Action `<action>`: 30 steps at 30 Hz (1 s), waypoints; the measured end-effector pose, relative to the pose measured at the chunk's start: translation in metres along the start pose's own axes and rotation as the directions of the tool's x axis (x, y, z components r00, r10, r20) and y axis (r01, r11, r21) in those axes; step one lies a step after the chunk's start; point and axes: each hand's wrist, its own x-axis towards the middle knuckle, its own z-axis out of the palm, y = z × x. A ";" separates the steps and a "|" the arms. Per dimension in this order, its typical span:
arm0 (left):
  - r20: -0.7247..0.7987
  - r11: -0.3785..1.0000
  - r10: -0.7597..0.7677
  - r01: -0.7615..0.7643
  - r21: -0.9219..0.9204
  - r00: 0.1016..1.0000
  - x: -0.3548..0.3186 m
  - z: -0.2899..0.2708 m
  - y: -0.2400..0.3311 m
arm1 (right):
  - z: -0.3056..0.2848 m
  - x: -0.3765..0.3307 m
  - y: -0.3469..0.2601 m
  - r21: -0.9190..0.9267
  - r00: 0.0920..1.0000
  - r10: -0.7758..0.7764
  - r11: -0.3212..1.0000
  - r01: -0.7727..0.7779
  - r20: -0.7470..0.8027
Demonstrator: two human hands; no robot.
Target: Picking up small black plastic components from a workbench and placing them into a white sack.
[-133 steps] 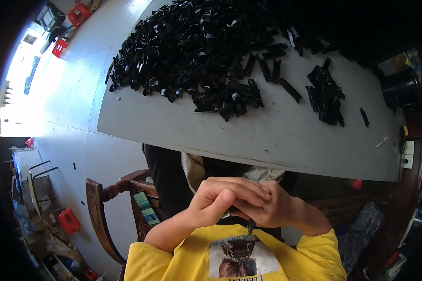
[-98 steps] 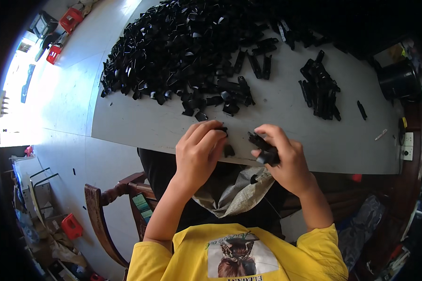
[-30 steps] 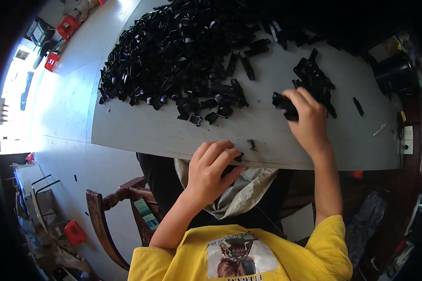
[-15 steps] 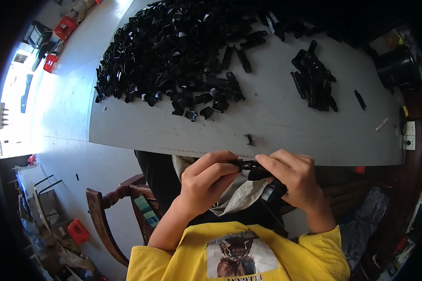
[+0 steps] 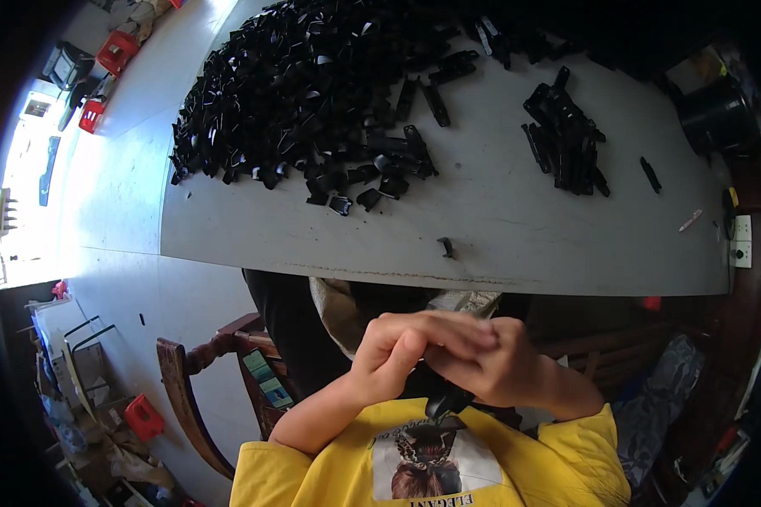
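Note:
My two hands meet over my lap, just short of the table's front edge. My left hand (image 5: 406, 346) has its fingers stretched out together and laid across the fingers of my right hand, its thumb raised. My right hand (image 5: 503, 367) is curled, its fingertips partly covered by the left. From under it sticks out a shiny black plastic part (image 5: 448, 403), close to my yellow shirt; most of it is hidden by the hand. One small black plastic piece (image 5: 446, 248) lies alone on the table beyond my hands.
On the grey table (image 5: 262, 228) a big heap of black plastic pieces (image 5: 287, 93) fills the back left. A smaller pile of long black parts (image 5: 566, 135) lies to the right, near a single black strip (image 5: 650, 175) and a white pen-like stick (image 5: 690, 220). A wooden chair (image 5: 182, 397) stands at left.
Both hands have drawn back toward my body. My left hand has let go of the black part it pinched and now lies stretched over my right hand. The cloth on my lap shows differently.

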 end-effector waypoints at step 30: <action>-0.178 0.781 -0.004 0.115 0.615 0.984 0.014 -0.050 -0.003 | -0.025 0.088 0.139 -0.441 0.978 0.201 0.873 -0.208 -0.062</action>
